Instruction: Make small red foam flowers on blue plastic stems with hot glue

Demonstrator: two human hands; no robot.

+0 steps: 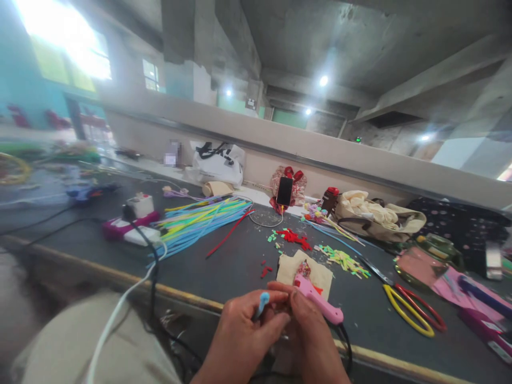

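Note:
My left hand [256,330] is closed around a light-blue fuzzy pipe cleaner [263,303], whose end pokes up between thumb and forefinger. Right against it, my right hand [310,325] is closed too, its fingertips meeting those of the left; whatever they pinch is hidden. Just beyond the right fingers, a pink hot glue gun [320,301] lies with its nozzle end on a beige cloth [286,269]. Cut red pieces [294,238] and yellow-green pieces [344,260] are heaped behind the cloth.
Long blue, green and yellow pipe cleaners [208,221] lie to the left, near a power strip [138,233] with cables hanging over the table edge. Scissors [408,309] with red and yellow handles and a glass jar [420,266] are at right. A phone [284,191] leans at the back.

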